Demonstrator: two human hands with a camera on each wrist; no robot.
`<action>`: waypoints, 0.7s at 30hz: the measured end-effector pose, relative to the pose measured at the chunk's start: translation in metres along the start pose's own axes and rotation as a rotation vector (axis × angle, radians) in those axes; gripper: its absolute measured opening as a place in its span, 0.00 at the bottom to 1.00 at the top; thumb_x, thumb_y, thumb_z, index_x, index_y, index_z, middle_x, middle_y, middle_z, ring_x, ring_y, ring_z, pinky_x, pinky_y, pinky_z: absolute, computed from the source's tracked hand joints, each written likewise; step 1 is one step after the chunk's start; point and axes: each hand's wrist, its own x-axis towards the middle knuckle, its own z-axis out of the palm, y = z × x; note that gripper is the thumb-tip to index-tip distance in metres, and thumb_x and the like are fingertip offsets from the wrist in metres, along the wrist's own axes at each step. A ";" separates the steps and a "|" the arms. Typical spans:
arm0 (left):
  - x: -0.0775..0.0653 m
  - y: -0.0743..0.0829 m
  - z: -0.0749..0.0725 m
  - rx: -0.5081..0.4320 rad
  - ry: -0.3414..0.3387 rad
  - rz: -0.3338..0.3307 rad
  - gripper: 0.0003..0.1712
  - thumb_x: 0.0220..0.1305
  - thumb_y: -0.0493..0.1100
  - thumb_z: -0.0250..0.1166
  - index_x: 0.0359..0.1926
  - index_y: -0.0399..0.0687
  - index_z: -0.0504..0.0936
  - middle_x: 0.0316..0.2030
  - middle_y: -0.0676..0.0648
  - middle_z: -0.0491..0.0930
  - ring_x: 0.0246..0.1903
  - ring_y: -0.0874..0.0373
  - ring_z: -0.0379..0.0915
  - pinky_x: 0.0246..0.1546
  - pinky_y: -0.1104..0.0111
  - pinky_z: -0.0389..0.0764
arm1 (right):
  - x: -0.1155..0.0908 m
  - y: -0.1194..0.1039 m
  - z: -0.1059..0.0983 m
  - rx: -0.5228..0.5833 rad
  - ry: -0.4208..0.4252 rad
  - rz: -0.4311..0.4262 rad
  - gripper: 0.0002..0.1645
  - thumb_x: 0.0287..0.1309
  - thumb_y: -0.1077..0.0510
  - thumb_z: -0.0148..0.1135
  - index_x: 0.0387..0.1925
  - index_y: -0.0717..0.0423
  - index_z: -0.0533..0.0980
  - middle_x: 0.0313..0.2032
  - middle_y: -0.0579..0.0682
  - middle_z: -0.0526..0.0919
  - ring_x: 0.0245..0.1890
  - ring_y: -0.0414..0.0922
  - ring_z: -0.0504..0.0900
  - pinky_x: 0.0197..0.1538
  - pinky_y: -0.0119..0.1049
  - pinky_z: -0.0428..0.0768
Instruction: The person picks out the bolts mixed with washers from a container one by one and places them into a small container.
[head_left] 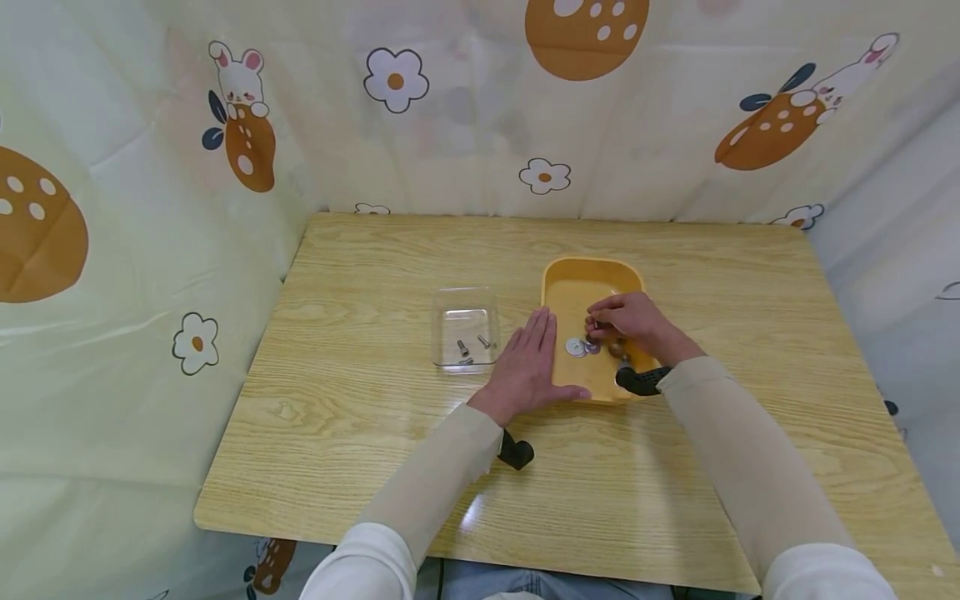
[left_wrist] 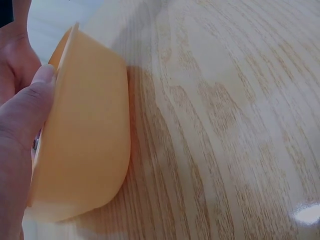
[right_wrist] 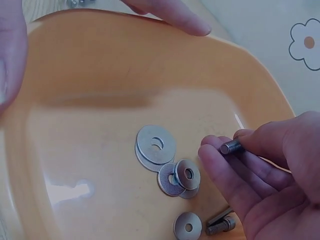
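My right hand (head_left: 636, 323) is over the yellow-orange tray (head_left: 581, 287), pinching a threaded bolt (right_wrist: 231, 146) between thumb and fingertips. Below it, several flat washers (right_wrist: 157, 142), some overlapping, lie on the tray floor. Another socket-head bolt (right_wrist: 221, 226) lies beside a washer, partly hidden by the right hand. My left hand (head_left: 525, 371) rests along the tray's left rim with straight fingers, its thumb stretched across the near rim. In the left wrist view, the thumb (left_wrist: 32, 100) touches the rim of the tray (left_wrist: 95, 115).
A clear plastic box (head_left: 437, 325) stands left of the tray with several small screws (head_left: 462, 348) in it. Both stand on a wooden table (head_left: 360, 375). Patterned curtains (head_left: 465, 133) enclose its back and sides.
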 end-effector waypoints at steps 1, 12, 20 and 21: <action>0.000 0.000 0.000 0.000 -0.002 -0.003 0.73 0.52 0.85 0.51 0.79 0.42 0.34 0.80 0.44 0.33 0.79 0.55 0.27 0.78 0.61 0.44 | -0.001 0.000 0.000 0.015 -0.004 -0.001 0.24 0.74 0.60 0.51 0.64 0.72 0.69 0.56 0.69 0.79 0.45 0.48 0.87 0.60 0.46 0.79; -0.002 0.000 0.001 -0.021 0.018 -0.011 0.72 0.52 0.85 0.52 0.79 0.41 0.36 0.80 0.43 0.35 0.79 0.54 0.29 0.78 0.61 0.45 | -0.006 -0.006 0.001 0.110 -0.047 -0.003 0.25 0.74 0.60 0.51 0.66 0.69 0.68 0.60 0.67 0.77 0.47 0.44 0.87 0.62 0.45 0.77; -0.005 -0.004 -0.003 -0.019 0.057 0.003 0.68 0.57 0.83 0.47 0.78 0.38 0.38 0.80 0.41 0.39 0.79 0.51 0.34 0.78 0.60 0.50 | -0.007 -0.011 0.003 0.134 -0.075 -0.030 0.26 0.74 0.59 0.51 0.67 0.69 0.66 0.60 0.66 0.76 0.52 0.48 0.85 0.63 0.45 0.75; -0.006 -0.005 -0.004 -0.018 0.061 0.003 0.68 0.57 0.83 0.47 0.78 0.38 0.38 0.79 0.41 0.40 0.79 0.51 0.34 0.78 0.60 0.50 | -0.007 -0.012 0.003 0.138 -0.077 -0.038 0.26 0.74 0.59 0.51 0.67 0.69 0.66 0.60 0.66 0.76 0.51 0.47 0.86 0.63 0.45 0.75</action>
